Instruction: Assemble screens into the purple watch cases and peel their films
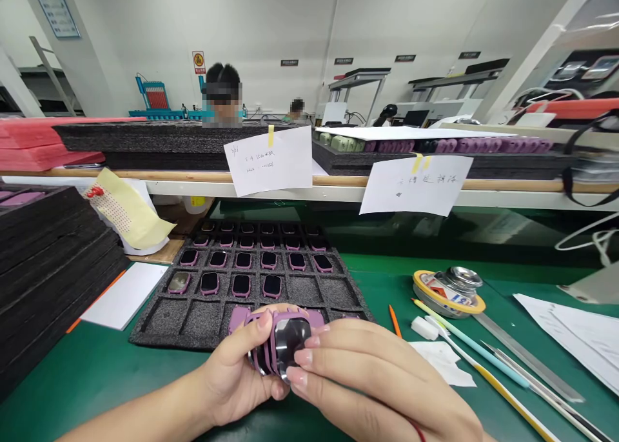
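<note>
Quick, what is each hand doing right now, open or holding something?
Left hand: closed around a stack of purple watches.
Right hand: touching the front watch; whether it grips cannot be told.

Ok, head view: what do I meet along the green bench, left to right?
Black foam stack → white pad → black foam tray of purple smartwatches → orange stick → yellow ring → metal strip → white sheets.

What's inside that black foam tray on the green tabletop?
Square, purple-framed watch bodies in several compartments. The bare left hand and bare right hand hide part of the nearest row; contents there can't be seen.
</note>
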Demonstrator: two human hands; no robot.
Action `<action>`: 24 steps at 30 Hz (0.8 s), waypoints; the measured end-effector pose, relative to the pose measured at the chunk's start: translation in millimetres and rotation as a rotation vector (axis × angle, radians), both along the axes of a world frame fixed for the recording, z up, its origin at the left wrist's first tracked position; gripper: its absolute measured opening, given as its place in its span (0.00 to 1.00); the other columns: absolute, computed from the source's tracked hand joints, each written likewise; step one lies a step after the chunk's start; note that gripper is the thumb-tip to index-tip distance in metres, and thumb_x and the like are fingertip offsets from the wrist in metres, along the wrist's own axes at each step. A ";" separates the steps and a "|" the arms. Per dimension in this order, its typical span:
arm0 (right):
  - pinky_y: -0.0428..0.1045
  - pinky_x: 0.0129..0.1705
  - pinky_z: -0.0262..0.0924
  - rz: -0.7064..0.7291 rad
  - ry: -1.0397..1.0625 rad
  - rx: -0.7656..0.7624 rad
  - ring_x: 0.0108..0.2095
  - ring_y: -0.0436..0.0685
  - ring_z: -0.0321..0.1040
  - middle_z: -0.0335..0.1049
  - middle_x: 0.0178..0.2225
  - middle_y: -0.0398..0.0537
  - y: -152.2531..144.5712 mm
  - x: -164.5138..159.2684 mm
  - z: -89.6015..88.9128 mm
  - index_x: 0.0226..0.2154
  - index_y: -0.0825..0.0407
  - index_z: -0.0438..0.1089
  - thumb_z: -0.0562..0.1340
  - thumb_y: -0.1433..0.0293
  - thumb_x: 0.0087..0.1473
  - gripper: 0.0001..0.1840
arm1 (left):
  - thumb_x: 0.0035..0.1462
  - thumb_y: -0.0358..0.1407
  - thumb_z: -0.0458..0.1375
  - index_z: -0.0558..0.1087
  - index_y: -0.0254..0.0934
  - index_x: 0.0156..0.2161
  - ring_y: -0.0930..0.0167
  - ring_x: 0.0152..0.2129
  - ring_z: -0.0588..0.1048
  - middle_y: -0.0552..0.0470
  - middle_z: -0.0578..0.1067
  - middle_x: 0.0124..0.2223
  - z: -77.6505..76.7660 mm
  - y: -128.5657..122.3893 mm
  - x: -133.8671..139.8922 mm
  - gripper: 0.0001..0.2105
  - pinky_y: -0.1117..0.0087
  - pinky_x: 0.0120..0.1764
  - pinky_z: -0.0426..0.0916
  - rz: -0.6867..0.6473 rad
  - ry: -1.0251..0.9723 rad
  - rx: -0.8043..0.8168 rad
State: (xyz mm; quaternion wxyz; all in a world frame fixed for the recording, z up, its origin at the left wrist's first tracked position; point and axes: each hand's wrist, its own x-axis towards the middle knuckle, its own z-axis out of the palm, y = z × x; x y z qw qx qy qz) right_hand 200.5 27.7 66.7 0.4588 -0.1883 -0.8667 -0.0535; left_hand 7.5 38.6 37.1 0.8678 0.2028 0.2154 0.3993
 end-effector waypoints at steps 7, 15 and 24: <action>0.51 0.33 0.68 -0.067 0.025 -0.196 0.31 0.54 0.69 0.74 0.33 0.48 4.9 -11.0 0.4 0.56 0.54 0.67 0.70 0.59 0.54 0.30 | 0.45 0.43 0.74 0.80 0.35 0.36 0.83 0.13 0.63 0.54 0.76 0.25 3.3 -3.2 10.0 0.16 0.84 0.17 0.59 0.079 0.039 0.103; 0.47 0.44 0.67 0.077 0.171 -0.549 0.43 0.53 0.70 0.73 0.44 0.43 16.8 -7.1 -4.2 0.52 0.45 0.66 0.75 0.73 0.44 0.33 | 0.40 0.48 0.75 0.80 0.30 0.34 0.85 0.13 0.63 0.49 0.78 0.27 1.7 0.8 6.9 0.22 0.85 0.15 0.54 0.065 0.079 -0.060; 0.51 0.49 0.66 0.103 0.084 -0.445 0.47 0.55 0.68 0.72 0.47 0.48 16.4 -7.7 -5.2 0.56 0.48 0.63 0.70 0.75 0.49 0.33 | 0.41 0.51 0.74 0.81 0.28 0.35 0.77 0.18 0.75 0.43 0.81 0.30 2.1 1.5 5.9 0.25 0.85 0.16 0.61 -0.028 0.073 0.003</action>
